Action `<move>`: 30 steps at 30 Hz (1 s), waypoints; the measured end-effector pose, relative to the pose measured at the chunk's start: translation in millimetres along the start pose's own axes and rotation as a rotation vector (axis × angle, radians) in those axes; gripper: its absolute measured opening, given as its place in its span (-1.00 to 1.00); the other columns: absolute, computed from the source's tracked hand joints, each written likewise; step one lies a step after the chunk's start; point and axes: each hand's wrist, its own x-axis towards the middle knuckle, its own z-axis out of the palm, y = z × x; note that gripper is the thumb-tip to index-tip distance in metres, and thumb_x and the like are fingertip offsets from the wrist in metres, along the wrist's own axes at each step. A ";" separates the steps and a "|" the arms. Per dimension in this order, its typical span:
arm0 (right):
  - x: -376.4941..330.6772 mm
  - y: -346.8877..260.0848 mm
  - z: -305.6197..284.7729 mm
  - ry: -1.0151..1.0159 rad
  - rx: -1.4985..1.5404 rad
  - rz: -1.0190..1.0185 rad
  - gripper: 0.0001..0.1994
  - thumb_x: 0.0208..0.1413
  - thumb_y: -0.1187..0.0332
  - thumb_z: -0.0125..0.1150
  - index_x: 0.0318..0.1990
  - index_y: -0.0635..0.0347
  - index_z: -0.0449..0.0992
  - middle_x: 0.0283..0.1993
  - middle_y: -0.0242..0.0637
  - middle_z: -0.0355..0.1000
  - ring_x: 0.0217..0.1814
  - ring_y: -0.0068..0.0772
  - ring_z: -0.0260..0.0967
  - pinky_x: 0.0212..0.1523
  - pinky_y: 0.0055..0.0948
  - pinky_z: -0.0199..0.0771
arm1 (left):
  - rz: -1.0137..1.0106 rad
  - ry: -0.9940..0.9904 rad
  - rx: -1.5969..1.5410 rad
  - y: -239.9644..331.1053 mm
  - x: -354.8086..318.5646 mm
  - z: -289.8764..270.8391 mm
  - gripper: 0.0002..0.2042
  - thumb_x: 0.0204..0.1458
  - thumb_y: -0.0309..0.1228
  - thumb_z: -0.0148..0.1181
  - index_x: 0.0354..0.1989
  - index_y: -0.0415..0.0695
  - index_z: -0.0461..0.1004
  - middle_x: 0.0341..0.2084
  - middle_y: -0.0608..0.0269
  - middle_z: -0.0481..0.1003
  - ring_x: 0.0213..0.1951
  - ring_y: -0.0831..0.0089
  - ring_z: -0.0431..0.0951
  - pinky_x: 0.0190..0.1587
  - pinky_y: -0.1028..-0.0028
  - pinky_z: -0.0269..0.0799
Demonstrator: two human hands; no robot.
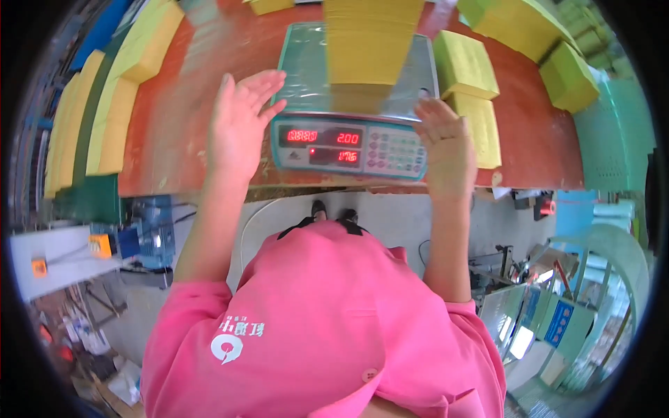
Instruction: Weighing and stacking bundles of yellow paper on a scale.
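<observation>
A tall yellow block [373,42] stands on the metal plate [303,70] of a digital weighing scale. Along the scale's front, red digits glow on a display panel [320,145] beside a keypad [396,151]. My left hand [240,122] is raised by the plate's left edge, fingers stretched out and apart, holding nothing. On the other side, my right hand [446,143] hovers at the scale's front right corner, open with fingers extended and nothing in it. Both hands are apart from the block. Just beyond my right hand sit two yellow blocks [467,64], one behind the other.
The scale rests on a worn red tabletop [191,111]. More yellow blocks line its left side [111,129] and far right [568,76]. A green perforated panel [613,139] borders the right end. Green machinery [568,324] stands at lower right, and a blue motor [153,233] sits below left.
</observation>
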 end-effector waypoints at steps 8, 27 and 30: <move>-23.1 0.4 -17.2 0.019 0.079 0.032 -0.54 0.39 0.17 -0.21 0.09 0.44 0.42 0.10 -0.02 0.44 0.22 -0.20 0.35 0.24 -0.22 0.29 | -0.050 -0.373 0.304 -45.1 -1.8 103.4 -0.76 0.27 -0.39 -0.04 -0.07 -0.27 0.50 -0.11 0.13 0.55 -0.03 0.42 0.53 0.06 0.41 0.42; -36.7 -97.0 -265.7 0.360 0.035 -0.037 -0.67 0.37 0.26 -0.14 -0.09 0.34 0.50 -0.12 -0.14 0.53 -0.07 -0.32 0.49 0.00 -0.35 0.46 | 0.563 -0.709 1.325 -223.6 34.9 279.9 -0.79 -0.16 -0.50 0.33 -0.31 -0.20 0.49 -0.02 0.11 0.48 0.01 0.11 0.45 0.06 0.22 0.37; -29.2 -96.6 -267.0 0.276 0.067 0.018 -0.68 0.37 0.27 -0.14 -0.11 0.33 0.51 -0.13 -0.16 0.53 -0.07 -0.35 0.49 -0.01 -0.37 0.47 | 0.565 -0.693 1.328 -223.0 31.9 285.6 -0.85 -0.13 -0.53 0.29 -0.37 -0.22 0.47 -0.03 0.11 0.50 0.00 0.12 0.46 0.04 0.22 0.38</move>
